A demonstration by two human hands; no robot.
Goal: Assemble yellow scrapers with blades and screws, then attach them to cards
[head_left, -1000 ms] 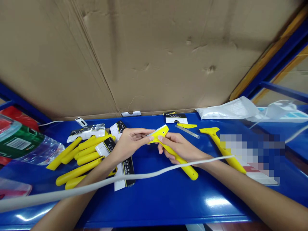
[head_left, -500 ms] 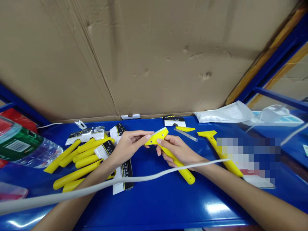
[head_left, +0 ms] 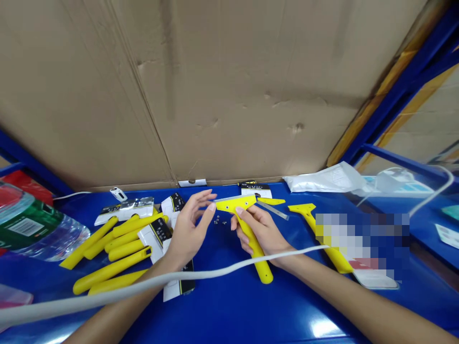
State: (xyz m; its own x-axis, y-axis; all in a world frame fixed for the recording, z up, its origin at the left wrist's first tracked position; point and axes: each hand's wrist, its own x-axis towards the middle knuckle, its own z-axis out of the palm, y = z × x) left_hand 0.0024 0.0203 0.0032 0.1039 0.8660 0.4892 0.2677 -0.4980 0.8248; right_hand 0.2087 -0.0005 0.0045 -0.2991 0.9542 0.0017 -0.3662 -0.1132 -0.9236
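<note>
My right hand (head_left: pixel 261 229) is wrapped round the handle of a yellow scraper (head_left: pixel 254 234), its thumb on the head below two screws. A metal blade (head_left: pixel 229 198) shows along the head's upper edge. My left hand (head_left: pixel 191 227) is open, fingers apart, with its thumb tip right at the head's left end; whether it touches cannot be made out. On the blue surface between the hands lie several tiny screws or nuts (head_left: pixel 217 220). Behind the scraper are a loose blade (head_left: pixel 273 210) and a yellow cover strip (head_left: pixel 271 201). Another yellow scraper (head_left: pixel 304 209) lies to the right.
Several yellow handles (head_left: pixel 111 265) and printed cards (head_left: pixel 156 234) lie left, beside a bottle (head_left: pixel 30 224). A white cable (head_left: pixel 229 271) crosses in front of both forearms. Cardboard (head_left: pixel 229 95) stands behind; a white plastic bag (head_left: pixel 324 178) is at back right.
My left hand has loosened from the scraper head and spread its fingers. The scraper has turned more upright in my right hand. The tiny parts between the hands now show.
</note>
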